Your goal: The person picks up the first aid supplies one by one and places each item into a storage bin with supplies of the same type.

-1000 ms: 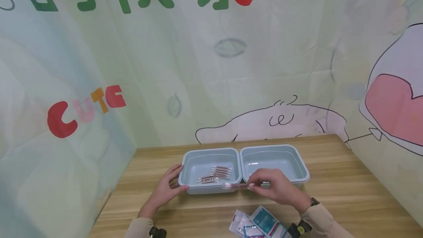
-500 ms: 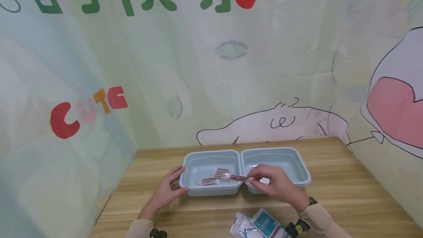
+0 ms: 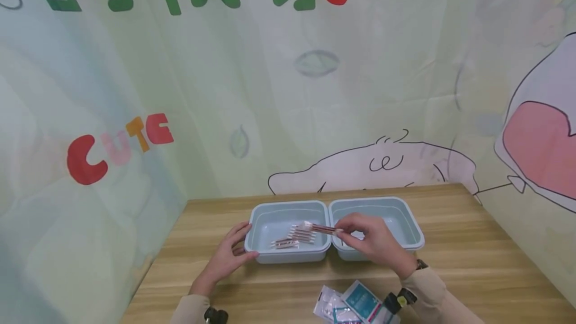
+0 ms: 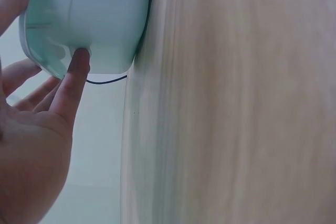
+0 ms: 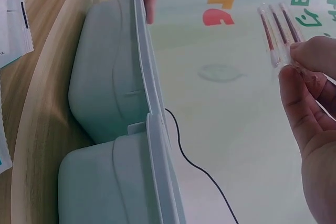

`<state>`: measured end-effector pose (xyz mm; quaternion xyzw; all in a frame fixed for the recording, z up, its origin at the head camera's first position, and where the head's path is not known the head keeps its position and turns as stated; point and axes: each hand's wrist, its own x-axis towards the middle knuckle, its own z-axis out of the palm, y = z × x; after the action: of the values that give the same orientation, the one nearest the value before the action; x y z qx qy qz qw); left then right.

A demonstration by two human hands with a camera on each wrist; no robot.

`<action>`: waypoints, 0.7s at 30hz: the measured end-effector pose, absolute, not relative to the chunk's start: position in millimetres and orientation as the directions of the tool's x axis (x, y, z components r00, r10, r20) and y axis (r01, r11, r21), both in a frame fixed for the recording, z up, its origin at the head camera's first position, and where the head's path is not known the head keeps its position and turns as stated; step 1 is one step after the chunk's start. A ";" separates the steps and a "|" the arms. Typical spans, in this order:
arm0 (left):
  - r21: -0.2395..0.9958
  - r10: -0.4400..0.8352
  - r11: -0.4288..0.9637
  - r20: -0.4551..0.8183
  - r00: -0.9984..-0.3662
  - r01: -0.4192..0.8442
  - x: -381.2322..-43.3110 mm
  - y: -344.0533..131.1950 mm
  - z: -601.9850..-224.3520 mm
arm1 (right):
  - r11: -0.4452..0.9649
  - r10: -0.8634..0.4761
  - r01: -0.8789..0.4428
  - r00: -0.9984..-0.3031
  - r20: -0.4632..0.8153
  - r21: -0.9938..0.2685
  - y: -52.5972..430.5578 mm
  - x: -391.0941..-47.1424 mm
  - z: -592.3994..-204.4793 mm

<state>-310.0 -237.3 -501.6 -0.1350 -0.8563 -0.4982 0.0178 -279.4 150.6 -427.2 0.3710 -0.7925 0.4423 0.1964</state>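
My right hand point(image 3: 371, 238) pinches a clear packet of cotton swabs point(image 3: 321, 228) with red-brown sticks between thumb and fingertips. In the head view the packet hangs above the right end of the left light-blue plastic bin point(image 3: 290, 259). Three sticks show through its wrapping in the right wrist view point(image 5: 278, 27). More swab packets point(image 3: 301, 234) lie inside that bin. At its left end my left hand point(image 3: 227, 256) holds the bin, thumb at the front corner and fingers along the side. One finger point(image 4: 73, 82) lies against the outer wall in the left wrist view.
A second light-blue bin point(image 3: 405, 209) stands against the first one's right side; my right hand hides part of its inside. Flat white-and-teal sachets point(image 3: 360, 301) overlap near the table's front. A printed cloth backdrop point(image 3: 216, 89) rises behind the wooden table point(image 3: 216, 209).
My right hand has moved up and away from the front rim, carrying the swab packet over the left bin. My left hand keeps its place on the bin.
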 end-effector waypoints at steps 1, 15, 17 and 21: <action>0.846 0.216 0.470 0.166 -0.962 0.252 -310.4 -237.4 -501.5 | 0.333 -0.409 -0.762 -0.648 0.643 -0.556 150.1 -280.1 -426.6; 0.824 0.230 0.494 0.183 -0.956 0.277 -311.3 -240.1 -503.0 | 0.316 -0.386 -0.798 -0.602 0.699 -0.513 143.9 -291.5 -428.0; 0.824 0.231 0.494 0.182 -0.956 0.276 -311.3 -240.3 -503.3 | 0.322 -0.387 -0.796 -0.605 0.696 -0.513 143.3 -292.2 -428.1; 0.834 0.237 0.473 0.188 -0.953 0.282 -311.3 -240.2 -503.9 | 0.339 -0.387 -0.786 -0.617 0.685 -0.516 141.8 -293.5 -427.8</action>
<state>-311.3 -240.2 -503.9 -0.1512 -0.8580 -0.4903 0.0231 -293.5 141.8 -427.8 0.3733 -0.7859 0.4370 0.2283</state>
